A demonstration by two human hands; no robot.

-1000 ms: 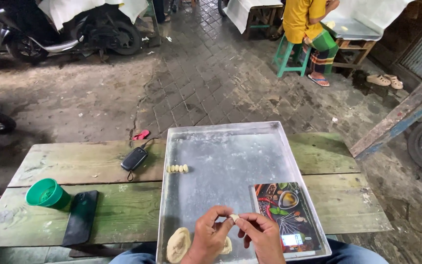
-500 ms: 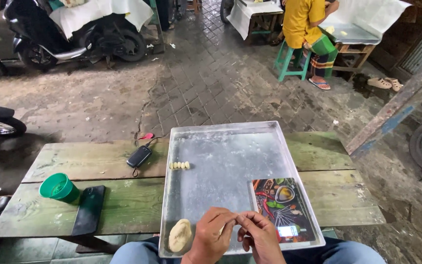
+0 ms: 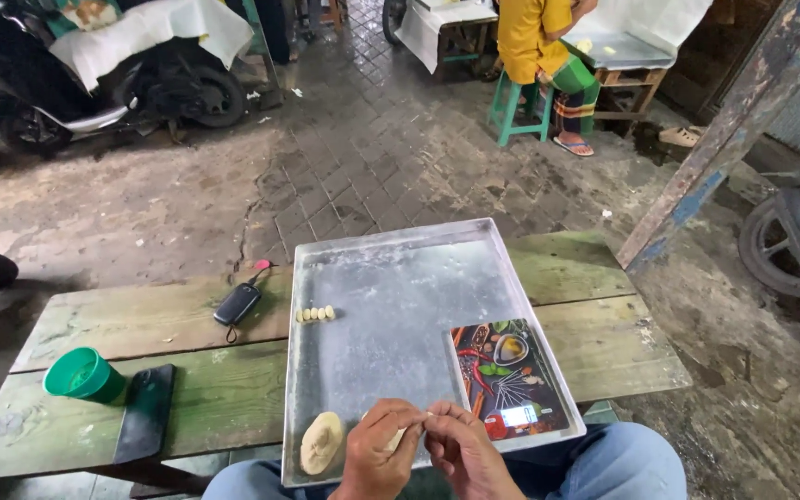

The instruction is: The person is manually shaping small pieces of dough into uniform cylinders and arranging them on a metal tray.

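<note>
My left hand (image 3: 378,456) and my right hand (image 3: 463,454) meet over the near edge of a large metal tray (image 3: 391,278). Between their fingertips they pinch a small pale piece of dough (image 3: 409,430). A flat lump of dough (image 3: 321,442) lies on the tray just left of my left hand. A short row of small shaped dough pieces (image 3: 315,314) sits at the tray's left side. A small kitchen scale with a colourful printed top (image 3: 508,378) rests on the tray's right near corner, beside my right hand.
The tray lies on a weathered wooden bench (image 3: 141,324). On the bench's left are a green cup (image 3: 81,375), a dark phone (image 3: 145,411) and a black key fob (image 3: 237,303). A seated person in yellow (image 3: 530,42) and parked motorbikes (image 3: 94,83) are behind.
The view has shifted slightly left and down. Both hands stay together at the tray's near edge, still working the small dough piece.
</note>
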